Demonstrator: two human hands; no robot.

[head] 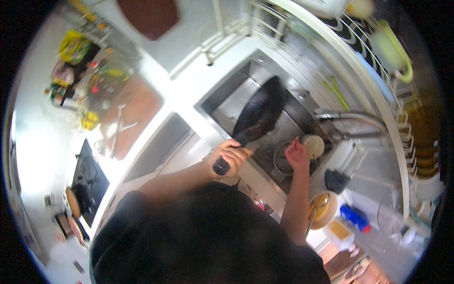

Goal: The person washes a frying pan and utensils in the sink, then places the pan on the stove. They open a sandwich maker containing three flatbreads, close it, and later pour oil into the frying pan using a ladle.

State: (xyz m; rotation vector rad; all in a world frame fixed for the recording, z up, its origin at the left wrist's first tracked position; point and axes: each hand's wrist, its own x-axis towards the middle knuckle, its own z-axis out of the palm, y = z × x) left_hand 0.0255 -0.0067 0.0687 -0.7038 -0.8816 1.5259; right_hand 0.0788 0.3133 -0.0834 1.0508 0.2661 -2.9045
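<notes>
My left hand [231, 158] is closed around the black handle of a dark wok [264, 110]. The wok is tilted over the stainless steel sink [234, 101], its bowl reaching into the left basin. My right hand [297, 155] is over the right side of the sink, its fingers bent and blurred. Right beside those fingers is a small round cream-coloured thing [314, 147], perhaps a cup or lid; whether I grip it cannot be made out. Below my right hand, a round-rimmed vessel [280, 159] sits in the sink, partly hidden by the hand.
A tap [328, 115] reaches over the sink from the right. A bowl with yellowish contents [321, 213] stands near my right forearm, a blue item [354, 217] beyond it. To the left are a brown board [142, 106] and a black cooktop [90, 177]. A white rack [372, 78] rises behind the sink.
</notes>
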